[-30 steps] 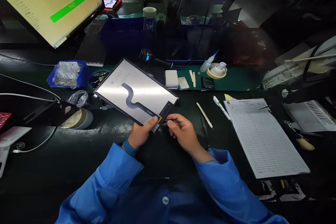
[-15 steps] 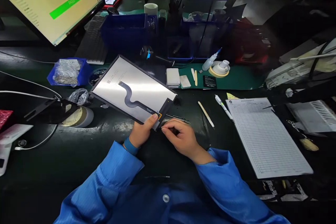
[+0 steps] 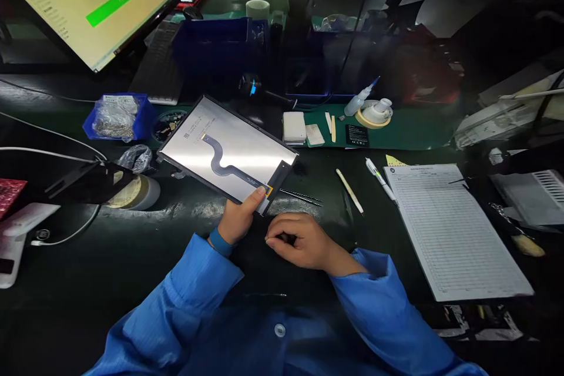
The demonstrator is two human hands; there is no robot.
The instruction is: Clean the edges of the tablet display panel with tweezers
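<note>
My left hand (image 3: 238, 217) grips an LCD screen panel (image 3: 238, 135) by its near right corner, thumb on top. The panel's silvery back faces up, with a dark flex cable (image 3: 218, 155) curving across it. My right hand (image 3: 297, 241) is just below that corner, apart from the panel. Its thumb and index finger are pinched together; whether anything tiny is between them I cannot make out. Behind the right hand lie thin metal tweezers (image 3: 302, 197). A pale stick-like pry tool (image 3: 349, 191) rests further right.
A clipboard-sized form sheet (image 3: 453, 235) and a pen (image 3: 379, 179) lie at the right. A tape roll (image 3: 136, 192) and a blue parts bin (image 3: 118, 117) stand left. Along the back are a barcode scanner (image 3: 259, 89), a dropper bottle (image 3: 358, 103) and a monitor (image 3: 88, 0).
My right hand has drawn away from the panel's corner, slightly downward, with its fingers still pinched. The panel stays in my left hand and has tilted slightly. The view has shifted a little.
</note>
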